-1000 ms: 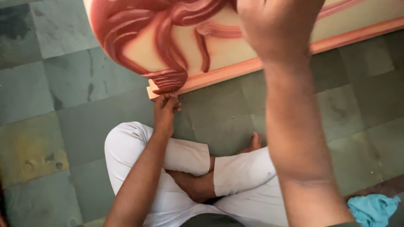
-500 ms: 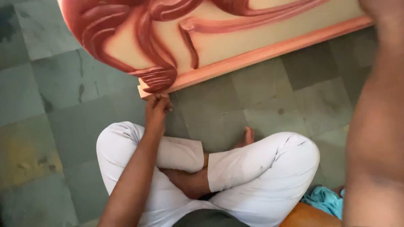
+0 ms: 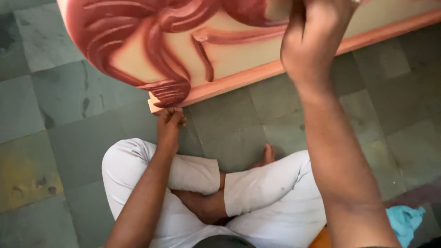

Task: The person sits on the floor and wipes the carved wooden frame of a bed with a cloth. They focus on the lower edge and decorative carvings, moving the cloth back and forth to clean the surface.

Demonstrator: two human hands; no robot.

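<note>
Hands: our left hand [image 3: 170, 120] pinches the carved panel [image 3: 151, 50] at its bottom corner, right hand [image 3: 317, 36] fisted above; next needs steadying

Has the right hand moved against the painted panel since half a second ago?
Yes. The right hand has swung back left and now sits over the painted panel near its pink border; the left hand grips the panel's lower corner.

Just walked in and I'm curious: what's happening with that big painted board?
A person sits cross-legged on the green tiled floor. Their left hand pinches the lower corner of a cream carved panel with red-brown scrollwork. Their right hand is raised against its face; whether it holds a tool is unclear. A blue cloth lies nearby.
</note>
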